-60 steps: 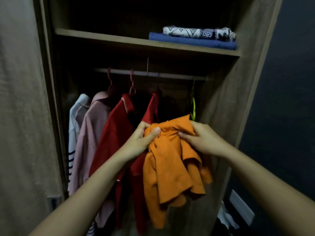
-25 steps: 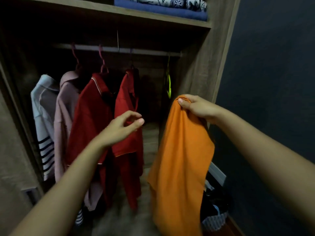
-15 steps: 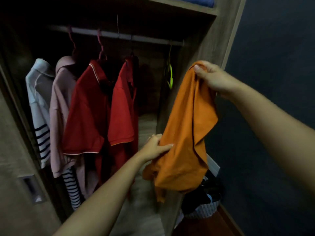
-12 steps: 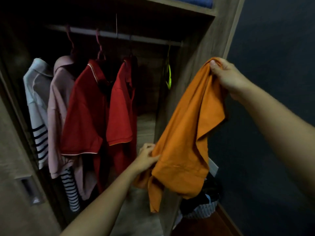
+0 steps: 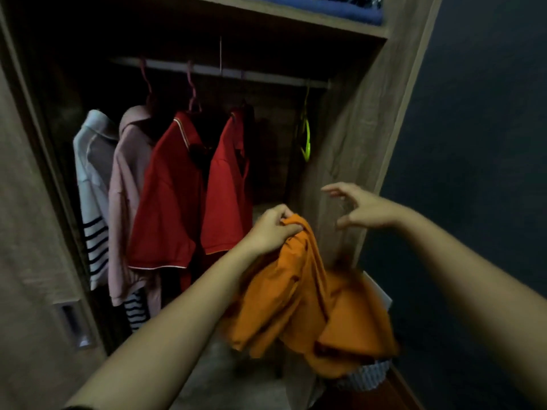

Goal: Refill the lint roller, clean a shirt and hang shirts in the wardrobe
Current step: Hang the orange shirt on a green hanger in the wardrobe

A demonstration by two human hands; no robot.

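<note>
Head view: open wardrobe [image 5: 364,137]; rail [image 5: 266,75] under the upper shelf [image 5: 296,16]
Left hand [image 5: 270,232]: fingers curled and pinched on a gathered fold of the orange shirt [image 5: 310,306]; sole hold on it
Right hand [image 5: 361,210]: bare; fingers and thumb spread in a loose C, gripping nothing, just right of the shirt's top
Orange shirt: bunched, hanging from the left hand in front of the wardrobe's right side, above a basket [image 5: 367,377] at the lower right (lower folds blurred)
Rail contents: striped white shirt [image 5: 88,179] at the left end, then pink shirt [image 5: 124,202], two red shirts [image 5: 171,196] [image 5: 228,187]; empty green hanger [image 5: 306,134] at the right end
Handling, judged: light, limp cloth; no stiffness, folds on itself; unlikely to slip from a pinch but gives no shape
Where to hold, judged: collar or shoulder seams, one per hand, to spread the neck opening for the hanger
Step, judged: orange shirt not yet hung; green hanger the likely target
</note>
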